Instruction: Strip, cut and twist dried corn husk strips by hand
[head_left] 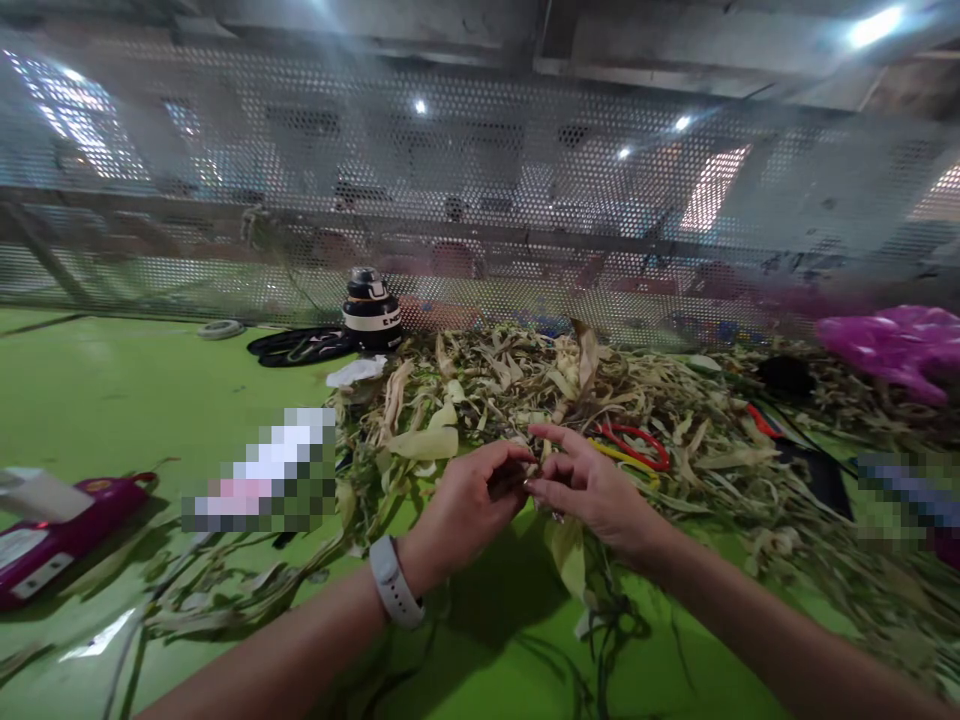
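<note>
1. Leaves and stems lie heaped in a pale, dried pile (pixel 600 400) across the far and right part of the green table (pixel 112 400), apparently so the person can pick from its near edge without stretching.
2. Both hands meet at that near edge, close together, which suits fine work on one small piece rather than moving a load.
3. The left hand (pixel 469 500) is curled nearly closed, thumb and fingertips pinched on a small dark piece of plant (pixel 510 478) held between the two hands; a white wristband (pixel 394 582) sits on its wrist.
4. The right hand (pixel 589 490) is half open: index finger stretched out toward the far side, the other fingertips touching the same dark piece. Whether it truly grips or only steadies it cannot be told.
5. A limp yellow-green leaf (pixel 570 555) hangs just below the right hand.
6. Red and yellow loops (pixel 637 445) lie in the pile just right of the hands.
7. Far left of the pile stands a dark flask (pixel 371 310); a magenta case (pixel 60 540) lies at the near left, well apart from the hands.
</note>
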